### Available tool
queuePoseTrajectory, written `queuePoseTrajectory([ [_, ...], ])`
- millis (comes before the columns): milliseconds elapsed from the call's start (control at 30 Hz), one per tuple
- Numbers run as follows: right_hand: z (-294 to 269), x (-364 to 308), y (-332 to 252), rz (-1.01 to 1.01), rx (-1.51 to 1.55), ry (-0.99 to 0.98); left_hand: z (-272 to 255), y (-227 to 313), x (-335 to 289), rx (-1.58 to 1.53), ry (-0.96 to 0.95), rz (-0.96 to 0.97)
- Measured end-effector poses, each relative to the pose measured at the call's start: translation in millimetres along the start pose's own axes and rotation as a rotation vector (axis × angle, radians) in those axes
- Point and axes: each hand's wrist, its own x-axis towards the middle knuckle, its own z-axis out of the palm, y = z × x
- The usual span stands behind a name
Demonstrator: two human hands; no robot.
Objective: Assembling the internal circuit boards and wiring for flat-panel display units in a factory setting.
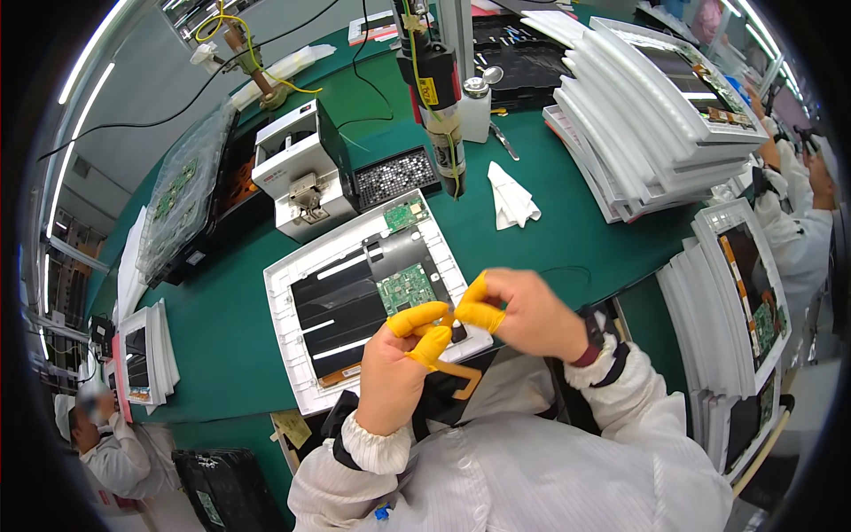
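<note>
Yellow finger cots cover the thumb and fingertips of both my hands. My left hand (401, 363) is closed in a pinch on an orange flex cable (467, 376), whose hooked end hangs below the fingers. Close beside it, my right hand (523, 312) is also pinched; what its fingertips hold is too small to make out. Both hands are over the near right edge of a white-framed panel (285, 341) lying on the table. On the panel's black back sit a green circuit board (405, 288) and a smaller board (405, 215) in the far corner.
A hanging electric screwdriver (439, 124) comes down beyond the panel. Behind it stand a screw feeder (306, 177), a black parts tray (396, 177) and a pump bottle (476, 111). A white cloth (511, 197) lies right. Stacked panels (656, 115) rise far right; co-workers sit at both sides.
</note>
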Motion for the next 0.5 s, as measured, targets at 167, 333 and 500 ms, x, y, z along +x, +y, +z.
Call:
queuePoseTrajectory([
  [167,-78,57,71,0.075,-0.624,0.395,-5,-7,-8,0.031,0.007,-0.02],
  [333,-83,119,109,0.381,-0.785,0.362,-5,-6,-20,0.012,-0.005,0.019],
  [500,-78,134,127,0.526,-0.822,0.334,-11,-5,-33,-0.074,0.008,-0.013],
])
